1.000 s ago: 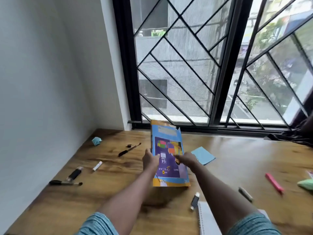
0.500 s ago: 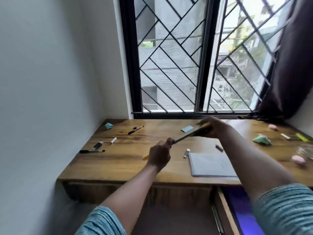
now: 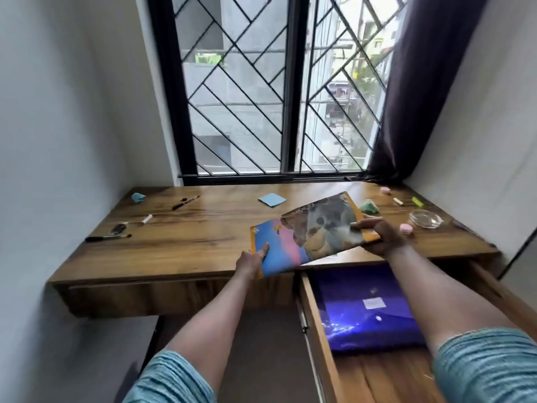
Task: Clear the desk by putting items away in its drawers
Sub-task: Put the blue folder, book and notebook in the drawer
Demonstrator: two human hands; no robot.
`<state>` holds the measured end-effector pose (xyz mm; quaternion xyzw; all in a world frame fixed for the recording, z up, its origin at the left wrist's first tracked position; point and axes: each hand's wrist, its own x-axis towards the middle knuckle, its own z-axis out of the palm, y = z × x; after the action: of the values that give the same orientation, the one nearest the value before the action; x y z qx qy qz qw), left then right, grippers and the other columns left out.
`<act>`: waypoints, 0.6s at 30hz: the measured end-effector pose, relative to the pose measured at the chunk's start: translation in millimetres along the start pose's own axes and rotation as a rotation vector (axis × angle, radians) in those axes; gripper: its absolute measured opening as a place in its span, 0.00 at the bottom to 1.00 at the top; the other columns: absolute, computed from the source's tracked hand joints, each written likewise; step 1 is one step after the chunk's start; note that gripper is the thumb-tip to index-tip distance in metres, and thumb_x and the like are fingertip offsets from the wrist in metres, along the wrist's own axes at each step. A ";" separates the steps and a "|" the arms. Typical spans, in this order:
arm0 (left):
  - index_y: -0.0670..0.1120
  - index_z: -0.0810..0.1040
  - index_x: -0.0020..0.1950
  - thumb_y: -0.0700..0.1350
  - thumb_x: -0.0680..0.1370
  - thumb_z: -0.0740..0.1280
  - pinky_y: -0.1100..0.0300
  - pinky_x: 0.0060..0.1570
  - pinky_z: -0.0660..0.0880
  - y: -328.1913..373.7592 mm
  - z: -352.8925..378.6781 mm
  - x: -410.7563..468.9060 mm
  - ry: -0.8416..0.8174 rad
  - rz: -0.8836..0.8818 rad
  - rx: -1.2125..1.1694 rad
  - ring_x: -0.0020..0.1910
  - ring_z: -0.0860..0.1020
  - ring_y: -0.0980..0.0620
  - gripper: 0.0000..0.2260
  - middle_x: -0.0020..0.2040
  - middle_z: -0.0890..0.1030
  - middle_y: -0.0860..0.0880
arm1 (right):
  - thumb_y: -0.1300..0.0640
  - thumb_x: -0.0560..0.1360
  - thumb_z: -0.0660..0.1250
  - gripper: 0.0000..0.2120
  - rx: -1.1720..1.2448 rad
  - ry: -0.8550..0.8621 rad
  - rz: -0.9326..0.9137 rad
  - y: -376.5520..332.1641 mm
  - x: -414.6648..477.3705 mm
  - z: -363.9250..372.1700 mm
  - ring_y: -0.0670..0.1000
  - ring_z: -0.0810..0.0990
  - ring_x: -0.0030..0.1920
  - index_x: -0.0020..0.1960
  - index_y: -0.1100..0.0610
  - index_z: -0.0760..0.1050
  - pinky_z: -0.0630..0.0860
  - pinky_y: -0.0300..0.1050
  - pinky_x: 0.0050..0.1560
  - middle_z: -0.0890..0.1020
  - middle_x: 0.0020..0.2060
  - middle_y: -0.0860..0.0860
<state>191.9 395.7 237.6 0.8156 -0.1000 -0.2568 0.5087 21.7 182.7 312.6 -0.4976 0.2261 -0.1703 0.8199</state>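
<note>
Arms stretch forward, and the 2 hands carry 1 book between them, in the air over the front edge of the desk. From my feed, the left hand grips the book's near left corner, thumb lying on the cover and fingers tucked below. The right hand grips the far right edge, thumb on top and fingers wrapped under. The book tilts, its right end higher, and glare on the glossy cover keeps me from reading the print. Just below its right half the drawer stands pulled out, with a purple folder lying flat inside.

The wooden desk fills an alcove between white walls, under a barred window with a dark curtain at the right. A blue sticky note lies near the back middle, a black pen near the left edge and a teal paper wad in the back left corner. What looks like a glass dish sits at the right, and a pink eraser lies just beside the right hand.
</note>
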 end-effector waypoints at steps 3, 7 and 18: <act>0.30 0.78 0.54 0.46 0.63 0.77 0.47 0.44 0.76 6.3 42.2 0.5 -0.086 -0.074 -0.401 0.41 0.80 0.46 0.27 0.50 0.83 0.37 | 0.66 0.49 0.81 0.27 -0.035 0.038 0.053 0.8 -22.4 -53.9 0.52 0.83 0.28 0.45 0.65 0.74 0.81 0.42 0.28 0.84 0.31 0.56; 0.35 0.76 0.48 0.29 0.73 0.67 0.46 0.51 0.76 4.9 121.6 -12.0 -0.200 -0.131 -0.526 0.32 0.79 0.48 0.06 0.43 0.80 0.39 | 0.68 0.47 0.78 0.30 -0.076 0.134 0.212 5.7 -44.6 -136.8 0.56 0.85 0.32 0.49 0.65 0.75 0.82 0.49 0.33 0.85 0.35 0.60; 0.32 0.78 0.55 0.37 0.70 0.71 0.54 0.54 0.76 -28.3 254.2 -39.8 -0.075 -0.216 0.224 0.56 0.80 0.42 0.15 0.55 0.81 0.38 | 0.73 0.74 0.63 0.10 -0.595 0.317 0.509 54.9 -44.1 -285.8 0.54 0.81 0.39 0.53 0.66 0.77 0.80 0.49 0.44 0.82 0.36 0.55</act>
<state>23.0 227.8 136.2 0.8631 -0.0584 -0.3276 0.3799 -166.8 18.2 157.4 -0.6083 0.5046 0.0360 0.6116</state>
